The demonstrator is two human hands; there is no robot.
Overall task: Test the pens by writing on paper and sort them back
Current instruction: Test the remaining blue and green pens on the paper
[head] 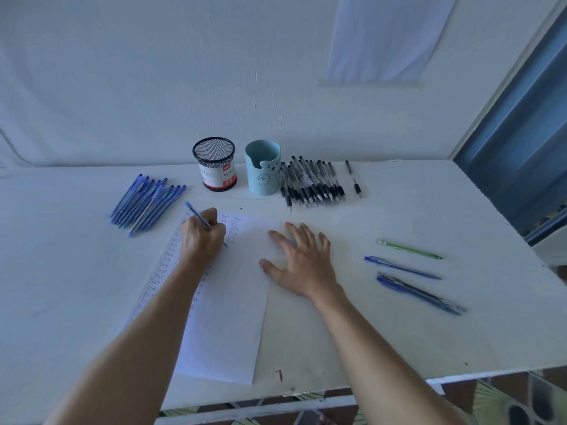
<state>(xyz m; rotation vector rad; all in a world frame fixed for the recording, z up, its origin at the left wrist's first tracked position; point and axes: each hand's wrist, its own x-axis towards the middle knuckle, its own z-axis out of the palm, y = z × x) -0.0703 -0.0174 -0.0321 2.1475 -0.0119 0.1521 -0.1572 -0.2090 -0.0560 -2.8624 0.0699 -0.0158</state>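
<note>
The left hand [201,236] grips a blue pen [204,222], tip on the paper sheet [227,317] beside columns of "test". The right hand [299,260] lies flat with fingers spread on the sheet's right edge.

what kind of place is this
Likely a home desk set against a wall: a white table with two pen holders, a mesh cup and a teal cup, and patterned floor tiles below.
</note>
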